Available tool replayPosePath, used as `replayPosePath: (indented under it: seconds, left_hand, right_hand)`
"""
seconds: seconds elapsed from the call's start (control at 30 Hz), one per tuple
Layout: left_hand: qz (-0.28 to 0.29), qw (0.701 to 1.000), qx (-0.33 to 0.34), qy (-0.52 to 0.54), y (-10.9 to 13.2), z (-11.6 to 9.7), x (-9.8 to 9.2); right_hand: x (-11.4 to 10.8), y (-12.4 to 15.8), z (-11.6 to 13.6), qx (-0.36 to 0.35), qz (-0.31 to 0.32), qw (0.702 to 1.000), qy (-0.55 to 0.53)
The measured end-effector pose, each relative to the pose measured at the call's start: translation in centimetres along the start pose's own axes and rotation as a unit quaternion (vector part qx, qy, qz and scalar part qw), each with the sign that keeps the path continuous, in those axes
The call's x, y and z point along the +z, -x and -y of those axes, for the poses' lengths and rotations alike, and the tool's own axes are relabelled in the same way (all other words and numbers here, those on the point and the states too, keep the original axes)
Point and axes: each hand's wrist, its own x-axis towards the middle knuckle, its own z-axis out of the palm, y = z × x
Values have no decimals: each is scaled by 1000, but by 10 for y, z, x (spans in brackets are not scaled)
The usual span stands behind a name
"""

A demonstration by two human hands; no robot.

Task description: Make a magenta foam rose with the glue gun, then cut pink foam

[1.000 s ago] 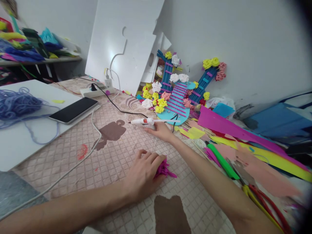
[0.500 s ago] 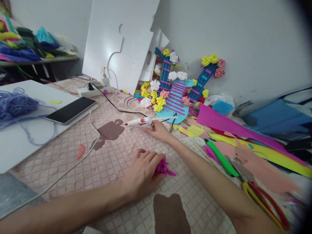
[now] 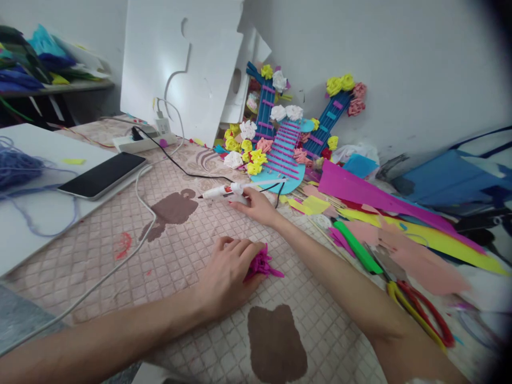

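My left hand [image 3: 234,269] rests on the patterned tablecloth [image 3: 192,261], its fingers curled round a magenta crepe-paper flower [image 3: 262,262]. Strips of the paper poke out past the fingertips. Farther off, my right hand [image 3: 256,205] grips the handle of a white hot glue gun [image 3: 222,191], whose nozzle points left. A clear glue stick juts from its back end, and its black cord trails behind. Beyond the glue gun lean blue cardboard guitars [image 3: 284,152] trimmed with magenta strips and yellow, white and pink paper flowers [image 3: 258,157].
Scissors [image 3: 420,314] with red and yellow handles and a green cutter [image 3: 358,248] lie at right among coloured paper scraps [image 3: 404,200]. At left are a phone [image 3: 103,175], purple yarn [image 3: 18,162] and a power strip [image 3: 140,140]. A white cable [image 3: 120,272] crosses the cloth.
The view has shifted slightly, so everything sits a little farther left and higher. Both hands keep their holds on the flower and the glue gun.
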Motion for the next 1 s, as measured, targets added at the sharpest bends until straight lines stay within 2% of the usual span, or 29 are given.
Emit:
replayPosePath:
  seconds: [0.47,1.0]
  left_hand:
    - [10,1000,1,-9,0,1,0]
    - [30,1000,3,-4,-1,1,-4]
  right_hand:
    - [-1,6,-2,-38,1,999,-28]
    - [1,7,-5,-40,-9,999,-6]
